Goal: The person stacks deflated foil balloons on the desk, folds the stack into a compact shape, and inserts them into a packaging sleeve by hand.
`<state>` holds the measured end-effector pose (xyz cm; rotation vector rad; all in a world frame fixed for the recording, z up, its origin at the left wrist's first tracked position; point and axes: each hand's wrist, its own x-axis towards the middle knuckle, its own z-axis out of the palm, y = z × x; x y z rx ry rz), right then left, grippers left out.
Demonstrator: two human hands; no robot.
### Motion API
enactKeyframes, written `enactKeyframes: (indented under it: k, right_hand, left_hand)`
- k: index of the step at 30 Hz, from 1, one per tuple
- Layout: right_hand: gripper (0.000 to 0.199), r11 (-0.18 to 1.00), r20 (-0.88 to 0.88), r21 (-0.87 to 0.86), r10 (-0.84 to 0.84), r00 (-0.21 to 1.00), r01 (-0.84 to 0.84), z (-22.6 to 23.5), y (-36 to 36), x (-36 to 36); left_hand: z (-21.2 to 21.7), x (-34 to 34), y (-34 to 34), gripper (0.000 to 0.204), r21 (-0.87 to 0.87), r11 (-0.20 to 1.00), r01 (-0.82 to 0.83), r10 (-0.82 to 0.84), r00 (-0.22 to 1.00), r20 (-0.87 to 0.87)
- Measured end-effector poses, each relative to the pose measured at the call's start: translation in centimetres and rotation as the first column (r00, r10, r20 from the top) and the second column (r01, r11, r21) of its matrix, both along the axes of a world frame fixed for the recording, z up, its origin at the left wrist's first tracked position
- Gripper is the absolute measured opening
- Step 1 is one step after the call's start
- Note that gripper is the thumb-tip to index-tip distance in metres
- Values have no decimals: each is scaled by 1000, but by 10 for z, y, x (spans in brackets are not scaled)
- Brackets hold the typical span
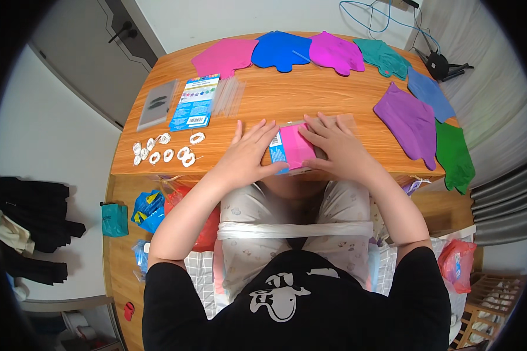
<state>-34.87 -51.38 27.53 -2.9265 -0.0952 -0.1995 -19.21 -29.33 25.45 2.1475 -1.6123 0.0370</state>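
Near the front edge of the table lies a flat package, a folded pink sheet [299, 146] with a blue-and-white card [277, 153] at its left, in a clear bag. My left hand [249, 153] rests flat on the package's left side, fingers stretched and thumb along the near edge. My right hand [338, 151] lies over the right side, fingers spread across the pink part and the clear plastic beyond it. Neither hand is closed around anything. The right end of the package is partly hidden under my right hand.
Left on the table are coils of white string [168, 155], a blue-and-white card [194, 102], clear bags [158, 105] and clear strips [228, 96]. Coloured flat pieces, including a blue one [281, 50] and a purple one [409, 126], line the far and right edges. A black router [439, 65] stands back right.
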Motion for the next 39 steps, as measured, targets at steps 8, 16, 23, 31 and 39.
enactKeyframes:
  k: [8,16,23,31,39]
  right_hand:
    - [80,997,-37,80,8,999,-5,-3,-5,-3]
    - [72,987,-35,162,-8,999,14,-1,-6,-5]
    - [59,978,37,209,-29,999,21,-10,-8,-5]
    - [55,964,43,264,22,999,-32,-10,-13,-3]
    - [56,956,46,270,103,994,-112,-12,-19,-2]
  left_hand:
    - [7,-9,-16,81,-6,1000,-22,23,994,105]
    - [7,-18,-34,80,-33,999,5,-3,997,78]
    - [9,-23,-29,80,-32,998,-60,64,982,180]
    - [11,-18,-32,82,51,999,-9,5,996,92]
    - [11,-19,-37,86,123,992,3,-16,994,105]
